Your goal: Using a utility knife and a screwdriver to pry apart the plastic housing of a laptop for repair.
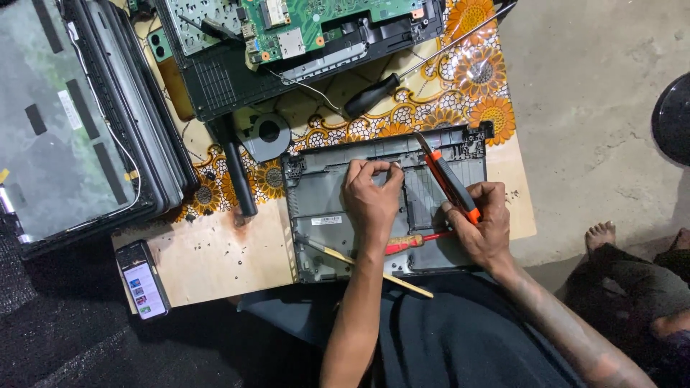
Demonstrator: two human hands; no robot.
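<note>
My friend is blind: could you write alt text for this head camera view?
A person's right hand holds an orange utility knife over a grey laptop base while the left hand pinches its edge; a green circuit board lies above.

Utility knife (451,183) orange and black; laptop base cover (323,194) grey; circuit board (323,18) green; tablecloth (460,79) orange sunflower pattern.

Bare wood (215,259) at the lower left of the low table offers passage; a phone (144,280) edges it, while a black screwdriver (374,93) and possibly a fan (267,134) crowd the upper centre.
</note>
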